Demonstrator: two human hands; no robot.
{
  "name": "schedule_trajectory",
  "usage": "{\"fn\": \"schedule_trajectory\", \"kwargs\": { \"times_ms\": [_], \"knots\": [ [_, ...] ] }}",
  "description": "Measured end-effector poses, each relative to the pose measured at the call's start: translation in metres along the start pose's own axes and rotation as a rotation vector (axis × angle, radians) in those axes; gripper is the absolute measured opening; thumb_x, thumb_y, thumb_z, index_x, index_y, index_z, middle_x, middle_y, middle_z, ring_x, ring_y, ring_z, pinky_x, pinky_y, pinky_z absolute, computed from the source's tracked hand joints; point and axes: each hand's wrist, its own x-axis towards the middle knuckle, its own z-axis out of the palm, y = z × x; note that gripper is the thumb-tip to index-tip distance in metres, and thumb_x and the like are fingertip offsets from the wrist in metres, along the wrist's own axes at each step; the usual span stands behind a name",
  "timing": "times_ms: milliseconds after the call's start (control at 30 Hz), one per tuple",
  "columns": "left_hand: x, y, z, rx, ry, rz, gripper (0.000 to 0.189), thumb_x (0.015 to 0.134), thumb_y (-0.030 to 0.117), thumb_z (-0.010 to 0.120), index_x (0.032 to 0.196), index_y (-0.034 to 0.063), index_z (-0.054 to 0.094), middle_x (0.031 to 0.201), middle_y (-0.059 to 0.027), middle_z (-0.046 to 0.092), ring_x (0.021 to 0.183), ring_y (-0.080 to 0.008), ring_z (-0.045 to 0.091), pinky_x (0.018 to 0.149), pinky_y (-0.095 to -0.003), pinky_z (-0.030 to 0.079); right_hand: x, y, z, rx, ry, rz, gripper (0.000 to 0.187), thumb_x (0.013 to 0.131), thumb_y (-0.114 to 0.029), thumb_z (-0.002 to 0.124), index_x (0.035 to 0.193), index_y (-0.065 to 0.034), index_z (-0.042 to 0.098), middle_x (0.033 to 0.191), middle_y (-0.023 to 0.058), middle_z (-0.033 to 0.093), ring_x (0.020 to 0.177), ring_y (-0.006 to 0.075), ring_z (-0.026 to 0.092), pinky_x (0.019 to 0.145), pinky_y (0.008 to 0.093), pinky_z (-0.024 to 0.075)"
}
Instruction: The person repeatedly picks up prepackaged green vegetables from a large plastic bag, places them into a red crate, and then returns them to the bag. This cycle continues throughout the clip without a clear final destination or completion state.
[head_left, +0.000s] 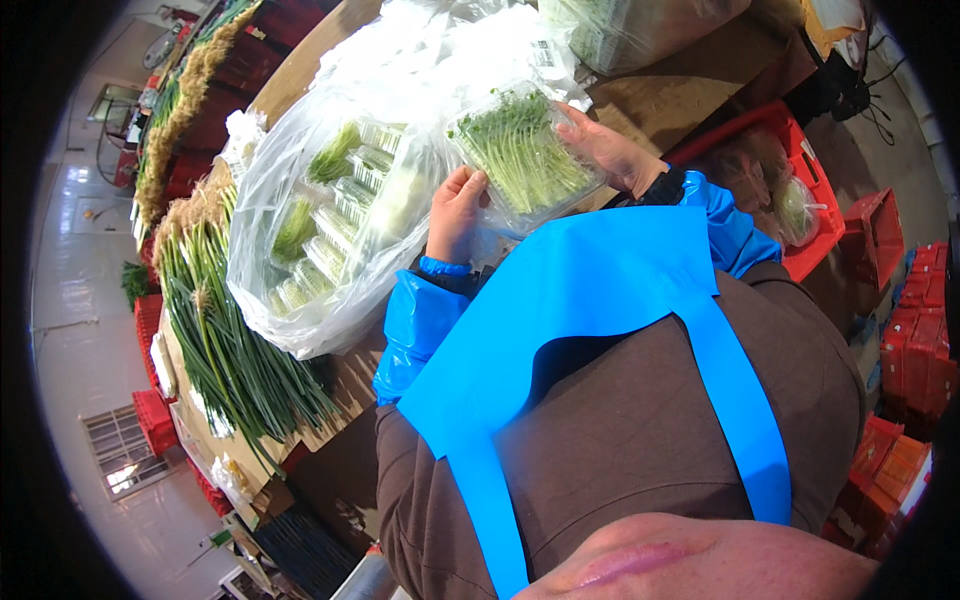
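Observation:
A clear plastic clamshell of green sprouts (521, 154) is held between both hands, tilted in front of the blue apron. My left hand (456, 214) pinches its near left edge with thumb and fingers. Along the right edge lies my right hand (611, 150), its thumb near the top corner. Just left of the hands, a large open clear plastic bag (251, 247) holds several similar packs (330, 225) of greens, stacked on edge. White plastic bags (450, 52) are heaped behind the clamshell.
Long green onions (240, 352) with roots lie at the table's left. Another filled plastic bag (637, 30) stands at the top. A red plastic crate (821, 202) with bagged greens (796, 211) is on the right, with more red crates (919, 337) beyond it.

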Motion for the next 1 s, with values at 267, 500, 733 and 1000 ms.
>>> {"fn": "schedule_trajectory", "kwargs": {
  "times_ms": [267, 500, 733, 1000],
  "knots": [
    [0.000, -0.003, 0.004, -0.035, 0.028, -0.020, 0.023, 0.095, 0.023, 0.055, 0.080, 0.0063, 0.057, 0.068, 0.0029, 0.051, 0.064, -0.0065, 0.044, 0.059, -0.0216, 0.034, 0.005, 0.007, -0.003, 0.066, 0.046, -0.039, 0.061, 0.096, -0.022, 0.053, 0.146, -0.0068, 0.021, 0.130, 0.0107, 0.048, 0.113, 0.0181, 0.052, 0.091, 0.0310, 0.0476],
    [-0.007, -0.004, 0.007, -0.044, -0.211, -0.212, 0.021, 0.094, 0.022, 0.054, 0.085, 0.0043, 0.059, 0.070, 0.0024, 0.053, 0.063, -0.0063, 0.045, 0.058, -0.0198, 0.036, 0.011, 0.011, -0.014, 0.117, 0.128, -0.140, 0.060, 0.094, -0.020, 0.056, 0.144, -0.0079, 0.024, 0.125, 0.0082, 0.051, 0.110, 0.0163, 0.054, 0.089, 0.0304, 0.0486],
    [-0.005, -0.005, 0.008, -0.111, -0.104, -0.174, 0.013, 0.087, 0.015, 0.061, 0.080, 0.0040, 0.060, 0.069, 0.0022, 0.055, 0.062, -0.0058, 0.045, 0.058, -0.0209, 0.035, 0.010, 0.016, -0.005, 0.071, 0.179, -0.161, 0.067, 0.094, -0.024, 0.057, 0.146, -0.0084, 0.019, 0.131, 0.0090, 0.047, 0.116, 0.0184, 0.048, 0.094, 0.0324, 0.0445],
    [-0.004, -0.013, 0.003, -0.107, -0.141, -0.160, 0.015, 0.088, 0.017, 0.061, 0.081, 0.0041, 0.060, 0.068, 0.0039, 0.053, 0.063, -0.0056, 0.045, 0.058, -0.0209, 0.035, 0.013, 0.020, -0.008, 0.073, 0.194, -0.176, 0.067, 0.093, -0.022, 0.058, 0.146, -0.0086, 0.020, 0.132, 0.0091, 0.046, 0.117, 0.0192, 0.048, 0.095, 0.0326, 0.0436]
  ]
}}
